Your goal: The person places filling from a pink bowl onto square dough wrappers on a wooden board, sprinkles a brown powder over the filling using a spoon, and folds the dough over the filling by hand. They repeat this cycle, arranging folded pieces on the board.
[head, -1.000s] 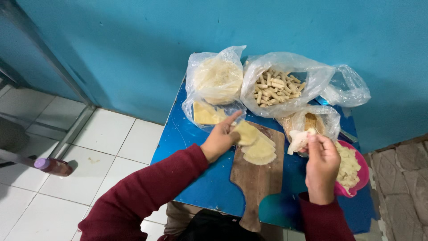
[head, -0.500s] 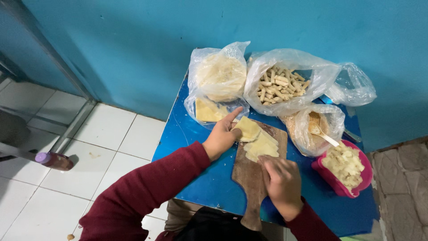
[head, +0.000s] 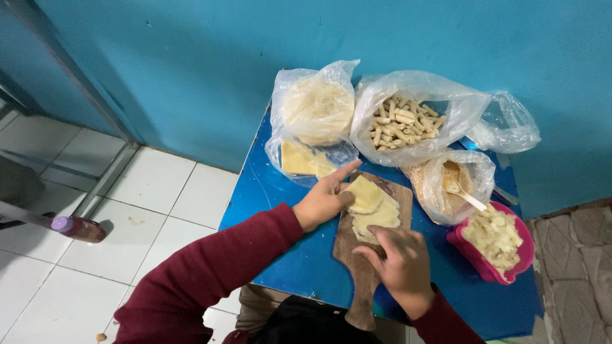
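Note:
A brown wooden board (head: 360, 267) lies on the blue table (head: 268, 191) with pale yellow dough sheets (head: 373, 207) on it. My left hand (head: 325, 197) rests at the board's upper left, fingers on the top folded sheet. My right hand (head: 398, 261) sits on the board's near half, fingertips touching the lower edge of the bottom sheet. Neither hand grips anything. Both arms wear dark red sleeves.
Behind the board are a clear bag of flat round wrappers (head: 315, 108), a bag of rolled pastries (head: 405, 121), a bag with a white spoon (head: 462, 191) and a pink bowl of chopped filling (head: 494, 245). A purple-capped bottle (head: 76, 228) lies on the tiled floor at left.
My right hand has come down from the spoon bag at the right to the board and now touches the lower dough sheet. My left hand has stayed on the upper sheet.

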Tool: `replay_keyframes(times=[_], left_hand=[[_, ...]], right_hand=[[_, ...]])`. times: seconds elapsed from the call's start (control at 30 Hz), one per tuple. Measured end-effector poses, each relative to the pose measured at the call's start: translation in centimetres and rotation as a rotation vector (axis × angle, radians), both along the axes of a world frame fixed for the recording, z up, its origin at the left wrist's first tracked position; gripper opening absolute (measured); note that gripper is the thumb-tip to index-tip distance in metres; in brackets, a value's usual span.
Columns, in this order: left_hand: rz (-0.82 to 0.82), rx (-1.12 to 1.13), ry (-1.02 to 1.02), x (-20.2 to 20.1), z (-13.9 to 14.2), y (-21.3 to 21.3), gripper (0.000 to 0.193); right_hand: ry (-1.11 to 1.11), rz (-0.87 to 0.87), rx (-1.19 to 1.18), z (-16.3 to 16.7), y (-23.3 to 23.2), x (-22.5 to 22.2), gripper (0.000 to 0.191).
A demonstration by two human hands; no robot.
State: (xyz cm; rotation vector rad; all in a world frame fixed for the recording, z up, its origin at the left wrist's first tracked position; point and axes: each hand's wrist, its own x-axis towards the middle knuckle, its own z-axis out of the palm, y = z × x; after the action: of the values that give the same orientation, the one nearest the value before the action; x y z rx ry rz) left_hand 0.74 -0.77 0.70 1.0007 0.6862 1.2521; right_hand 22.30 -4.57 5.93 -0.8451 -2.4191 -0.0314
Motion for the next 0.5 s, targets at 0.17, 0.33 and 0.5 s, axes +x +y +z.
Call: replay_keyframes(times=[0.17, 0.33, 0.5], left_hand=[[-0.157, 0.012, 0.031, 0.1, 0.9, -0.8, 0.095], [-0.271, 0.081, 0.02, 0.0, 1.2, -1.0, 0.102], [-0.374, 0.146, -0.014, 0.2, 0.6, -1.0, 0.108]], right_hand=[[0.12, -0.008, 0.133, 1.3, 0.1, -0.2, 0.022], [0.154, -0.08, 0.141, 2.2, 0.3, -0.7, 0.018], [0.154, -0.045, 0.07, 1.8, 0.6, -0.6, 0.02]])
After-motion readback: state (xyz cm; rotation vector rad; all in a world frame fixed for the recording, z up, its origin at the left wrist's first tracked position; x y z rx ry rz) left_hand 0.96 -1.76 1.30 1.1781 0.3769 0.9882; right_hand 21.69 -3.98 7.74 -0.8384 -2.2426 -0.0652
